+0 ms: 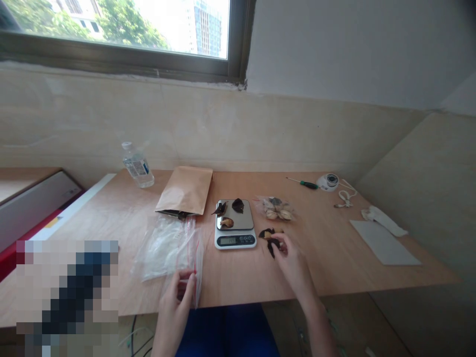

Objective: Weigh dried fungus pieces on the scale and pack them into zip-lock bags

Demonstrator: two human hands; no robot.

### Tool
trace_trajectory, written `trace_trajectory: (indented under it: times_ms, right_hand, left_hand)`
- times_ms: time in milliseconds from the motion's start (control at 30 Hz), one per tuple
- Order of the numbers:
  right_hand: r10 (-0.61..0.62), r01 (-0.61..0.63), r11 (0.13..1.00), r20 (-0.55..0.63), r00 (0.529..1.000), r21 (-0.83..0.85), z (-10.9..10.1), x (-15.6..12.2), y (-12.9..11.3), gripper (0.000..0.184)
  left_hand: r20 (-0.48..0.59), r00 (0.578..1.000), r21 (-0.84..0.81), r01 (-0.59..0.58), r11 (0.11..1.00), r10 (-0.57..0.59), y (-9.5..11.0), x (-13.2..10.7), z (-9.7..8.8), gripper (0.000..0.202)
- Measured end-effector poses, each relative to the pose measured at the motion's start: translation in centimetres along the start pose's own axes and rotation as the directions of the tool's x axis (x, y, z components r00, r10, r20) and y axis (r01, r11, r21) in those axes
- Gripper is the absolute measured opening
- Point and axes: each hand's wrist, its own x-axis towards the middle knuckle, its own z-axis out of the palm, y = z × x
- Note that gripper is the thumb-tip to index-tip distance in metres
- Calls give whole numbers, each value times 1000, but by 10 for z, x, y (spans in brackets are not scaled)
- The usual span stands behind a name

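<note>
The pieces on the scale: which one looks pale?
The front piece on the digital scale, closest to the display, is tan with a dark edge; the rear left piece and rear right piece are nearly black.

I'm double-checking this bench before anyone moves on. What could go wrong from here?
The dark pieces pinched in the right hand look small and loose, so one might slip and drop. The piece overhanging the platform of the scale could fall if the scale is bumped. The clear plastic bag in the left hand is near the front edge of the table, so it might slide off.
</note>
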Motion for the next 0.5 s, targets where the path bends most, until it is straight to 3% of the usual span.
trace_trajectory:
  times_ms: [133, 233, 367, 500]
  right_hand:
    - [-127, 124, 990, 35, 991, 69, 27, 57, -46, 18]
    - [-190, 186, 975, 20, 982, 121, 43, 80, -56, 22]
    - [-153, 155, 982, -20, 988, 107, 38, 60, -29, 26]
    - [-153, 156, 981, 31, 988, -118, 26, 24, 12, 24]
  left_hand:
    - [8, 1000, -16, 15, 1000, -15, 1, -3, -1, 46]
    - [-4, 1000, -21, 21, 1000, -21, 5, -7, -2, 48]
    - [-7, 999, -31, 33, 999, -34, 8, -8, -3, 48]
    - [16, 1000, -22, 19, 1000, -19, 6, -4, -2, 47]
